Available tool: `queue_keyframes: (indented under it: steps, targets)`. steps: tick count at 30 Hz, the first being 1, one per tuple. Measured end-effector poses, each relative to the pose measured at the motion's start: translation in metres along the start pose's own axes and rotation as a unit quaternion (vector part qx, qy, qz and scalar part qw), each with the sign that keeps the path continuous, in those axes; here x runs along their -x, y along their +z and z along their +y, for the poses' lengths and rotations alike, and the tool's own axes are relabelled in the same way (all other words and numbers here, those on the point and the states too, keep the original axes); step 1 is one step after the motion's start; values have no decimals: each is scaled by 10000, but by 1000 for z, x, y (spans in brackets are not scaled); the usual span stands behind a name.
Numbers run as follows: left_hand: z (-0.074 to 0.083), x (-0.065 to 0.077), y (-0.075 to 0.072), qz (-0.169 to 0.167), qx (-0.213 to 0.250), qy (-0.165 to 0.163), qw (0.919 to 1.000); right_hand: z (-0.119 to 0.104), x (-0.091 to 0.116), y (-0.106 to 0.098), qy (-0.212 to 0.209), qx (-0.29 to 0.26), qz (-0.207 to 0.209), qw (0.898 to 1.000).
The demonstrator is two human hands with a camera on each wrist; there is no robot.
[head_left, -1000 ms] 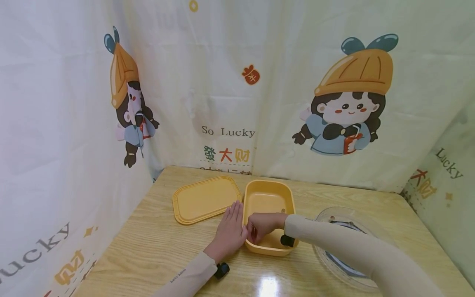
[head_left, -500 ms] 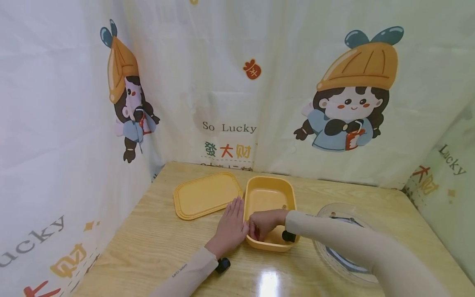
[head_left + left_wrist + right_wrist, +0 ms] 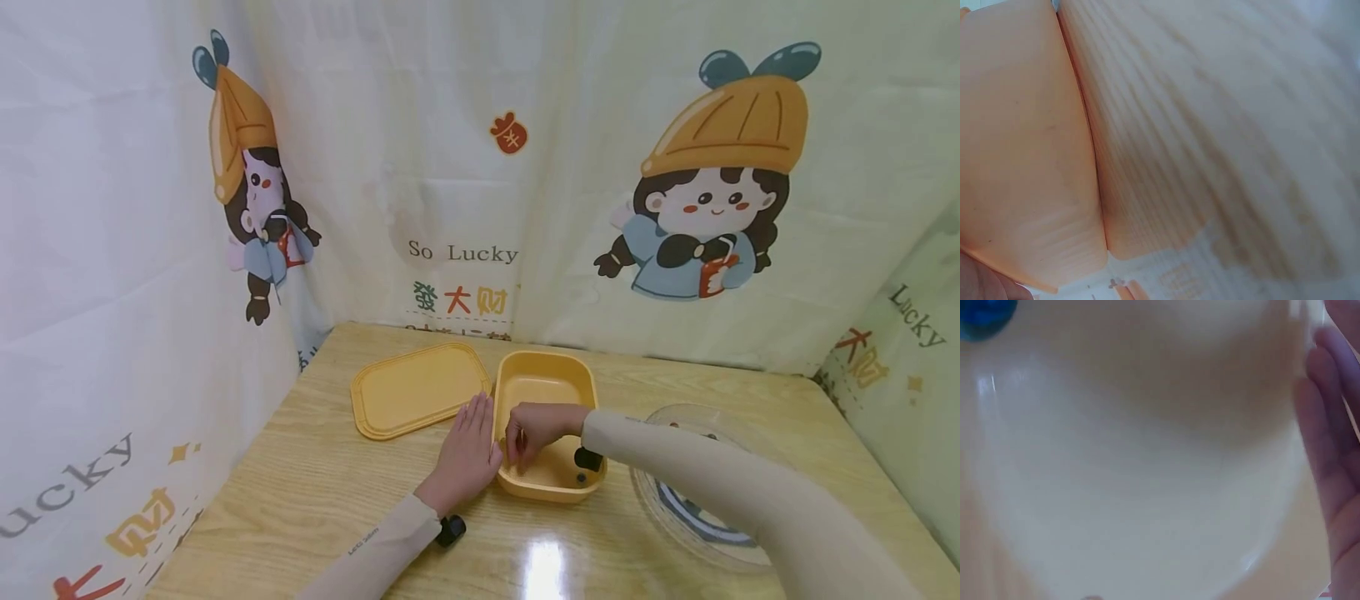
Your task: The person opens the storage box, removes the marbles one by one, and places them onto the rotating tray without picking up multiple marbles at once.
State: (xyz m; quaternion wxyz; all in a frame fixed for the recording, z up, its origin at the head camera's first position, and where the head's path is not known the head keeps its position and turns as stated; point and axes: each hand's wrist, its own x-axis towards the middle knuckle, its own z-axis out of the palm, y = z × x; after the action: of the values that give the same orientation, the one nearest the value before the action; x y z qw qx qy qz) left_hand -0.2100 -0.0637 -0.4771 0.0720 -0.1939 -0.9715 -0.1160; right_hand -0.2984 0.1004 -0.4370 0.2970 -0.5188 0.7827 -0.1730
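In the head view a yellow plastic box (image 3: 551,493) stands uncovered on the table. My left hand (image 3: 467,458) lies along its left side with straight fingers, touching the wall. A bit of a hand (image 3: 988,281) shows at the lower left of the left wrist view, beside the box wall (image 3: 1029,144). My right hand (image 3: 540,427) reaches into the box, fingers pointing down near the left wall. Its fingers (image 3: 1319,425) look extended in the right wrist view, with nothing visible between them. A blue marble (image 3: 985,315) is in that view's upper left corner; a small dark ball (image 3: 581,477) lies on the box floor.
The box's yellow lid (image 3: 420,390) lies flat at the box's left. At the right, partly under my right sleeve, is a clear round dish (image 3: 645,500) with a blue-and-white striped thing (image 3: 705,521) in it. A printed curtain (image 3: 450,167) hangs behind the table.
My right hand has lifted slightly and its fingers have loosened from a fist-like curl. A small dark ball now shows at the box's near right; the brown one is hidden. The left hand stays put.
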Motion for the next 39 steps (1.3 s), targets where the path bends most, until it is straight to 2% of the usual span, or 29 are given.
queue_keyframes:
  steps: [5, 10, 29, 33, 39]
  targets:
    - [0, -1, 0, 9, 20, -43, 10000, 7, -3, -7, -153, 120, 696, 9974]
    - [0, -1, 0, 103, 18, -44, 9999, 11, -6, -10, -119, 136, 1009, 9947]
    - [0, 0, -1, 21, 37, -47, 10000, 19, -15, 6, -66, 240, 1060, 9941]
    - [1, 1, -1, 32, 76, -40, 10000, 19, -13, 2, -93, 253, 1089, 9937]
    - [1, 0, 0, 58, 45, -88, 9999, 15, -3, -16, -42, 115, 1415, 9899]
